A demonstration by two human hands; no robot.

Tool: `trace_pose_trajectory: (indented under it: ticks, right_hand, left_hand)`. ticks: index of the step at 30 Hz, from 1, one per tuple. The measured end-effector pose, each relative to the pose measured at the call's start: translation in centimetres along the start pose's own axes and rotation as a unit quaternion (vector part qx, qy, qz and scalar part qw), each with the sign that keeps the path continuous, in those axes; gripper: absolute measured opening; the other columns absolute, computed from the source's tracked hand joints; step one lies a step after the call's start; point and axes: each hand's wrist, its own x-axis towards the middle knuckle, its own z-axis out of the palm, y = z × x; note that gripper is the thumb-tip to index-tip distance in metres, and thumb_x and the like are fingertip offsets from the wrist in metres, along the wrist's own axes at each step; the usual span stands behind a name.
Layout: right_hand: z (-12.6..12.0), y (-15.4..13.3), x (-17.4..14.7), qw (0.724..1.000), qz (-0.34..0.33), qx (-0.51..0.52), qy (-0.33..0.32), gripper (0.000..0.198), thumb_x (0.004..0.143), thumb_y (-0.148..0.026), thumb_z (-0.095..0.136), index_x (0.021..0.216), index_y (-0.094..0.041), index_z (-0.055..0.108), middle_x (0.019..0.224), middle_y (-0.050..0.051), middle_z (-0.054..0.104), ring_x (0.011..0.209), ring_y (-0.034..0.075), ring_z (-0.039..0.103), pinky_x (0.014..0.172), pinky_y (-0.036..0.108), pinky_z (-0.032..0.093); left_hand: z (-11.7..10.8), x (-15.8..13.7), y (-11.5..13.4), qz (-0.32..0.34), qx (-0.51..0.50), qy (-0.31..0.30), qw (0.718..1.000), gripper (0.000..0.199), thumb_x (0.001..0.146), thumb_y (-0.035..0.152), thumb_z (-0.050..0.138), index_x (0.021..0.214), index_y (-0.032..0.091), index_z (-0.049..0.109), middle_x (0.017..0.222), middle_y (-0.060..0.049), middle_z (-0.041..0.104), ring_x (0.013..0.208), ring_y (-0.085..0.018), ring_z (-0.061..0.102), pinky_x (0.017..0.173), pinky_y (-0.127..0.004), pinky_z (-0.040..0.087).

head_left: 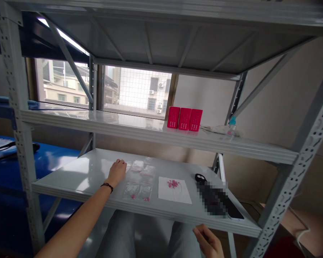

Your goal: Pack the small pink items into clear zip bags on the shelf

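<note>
My left hand point(117, 172), a dark bracelet on its wrist, rests on the lower shelf point(70, 175) with its fingers curled down. Beside its fingers lies the edge of a clear plastic bag point(128, 166); whatever is under the fingertips is hidden. More clear bags point(148, 170) overlap just to the right. Nearer the front edge, two small clear bags point(131, 190) hold a few pink pieces point(146, 199). A white paper sheet point(174, 196) carries a loose pile of pink pieces point(173, 184). My right hand point(208, 240) is closed below the shelf's front edge, with nothing visible in it.
A dark phone-like slab point(235, 208) lies at the shelf's right end, beside a black item with white ovals point(200, 177). Above, the middle shelf point(123, 125) holds three red boxes point(185, 119), a blue-capped bottle point(232, 126) and a pale cloth point(215, 129). Metal uprights point(18, 118) flank the shelves.
</note>
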Motion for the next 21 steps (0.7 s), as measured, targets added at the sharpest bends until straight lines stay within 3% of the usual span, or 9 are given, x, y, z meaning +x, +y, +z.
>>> trace_pose_trajectory:
  ticks: [2,4,7,11,13,15,21]
  right_hand:
    - [0.6,-0.5,-0.2,1.000,0.010,-0.008,-0.024,0.045,0.075,-0.069,0.064,0.061,-0.026,0.060,0.057,0.001,0.042,0.056,0.020,0.038,0.053,0.036,0.032]
    - [1.9,-2.0,-0.8,0.999,-0.026,-0.022,-0.041,0.047,0.078,-0.070,0.060,0.063,-0.026,0.060,0.059,0.002,0.046,0.058,0.021,0.041,0.055,0.037,0.033]
    - [5.2,-5.6,-2.4,0.984,-0.150,-0.049,-0.088,0.043,0.089,-0.059,0.055,0.064,-0.024,0.059,0.063,0.002,0.053,0.061,0.020,0.049,0.058,0.035,0.036]
    - [8.5,-9.3,-3.8,0.925,-0.315,-0.116,-0.179,0.026,0.098,-0.032,0.049,0.085,-0.025,0.072,0.076,0.003,0.068,0.070,0.017,0.064,0.066,0.028,0.049]
    - [8.9,-9.4,-3.9,0.889,-0.383,-0.139,-0.210,0.029,0.097,-0.020,0.048,0.109,-0.028,0.072,0.099,0.007,0.077,0.087,0.018,0.072,0.077,0.026,0.056]
    - [8.7,-8.4,-3.9,0.858,-0.446,-0.164,-0.198,0.042,0.094,-0.011,0.046,0.127,-0.029,0.066,0.116,0.008,0.077,0.098,0.019,0.074,0.083,0.025,0.060]
    - [9.0,-5.4,-4.1,0.797,-0.527,-0.275,-0.106,0.042,0.095,-0.012,0.044,0.132,-0.023,0.061,0.113,0.008,0.080,0.079,0.020,0.076,0.062,0.025,0.063]
  left_hand:
    - [-1.4,-1.3,1.8,-0.004,0.002,0.032,0.999,0.029,0.098,0.011,0.042,0.096,0.008,0.070,0.098,-0.012,0.068,0.106,-0.030,0.059,0.092,-0.038,0.045]
    - [-2.8,-3.5,4.6,-0.002,-0.003,0.050,0.999,0.032,0.103,0.017,0.036,0.104,0.010,0.067,0.096,-0.010,0.068,0.100,-0.027,0.063,0.087,-0.036,0.046]
    - [-3.7,-8.5,9.8,0.034,-0.037,0.043,0.998,0.028,0.103,0.022,0.040,0.101,0.020,0.067,0.086,-0.005,0.069,0.086,-0.023,0.067,0.077,-0.031,0.050]
    - [-3.1,-15.4,14.9,0.101,-0.166,0.051,0.980,0.022,0.097,0.015,0.048,0.098,0.026,0.067,0.084,-0.003,0.072,0.079,-0.023,0.072,0.069,-0.031,0.055]
    - [-2.6,-17.5,15.6,0.130,-0.203,0.090,0.966,0.030,0.092,0.010,0.050,0.109,0.027,0.067,0.088,-0.004,0.075,0.078,-0.023,0.075,0.068,-0.030,0.057]
    - [-2.4,-18.6,15.6,0.150,-0.219,0.126,0.956,0.038,0.089,0.007,0.050,0.118,0.026,0.066,0.088,-0.005,0.076,0.075,-0.022,0.076,0.066,-0.029,0.059]
    - [-2.9,-19.2,15.5,0.132,-0.237,0.110,0.956,0.028,0.094,0.012,0.049,0.109,0.026,0.067,0.085,-0.006,0.076,0.075,-0.021,0.076,0.065,-0.029,0.060]
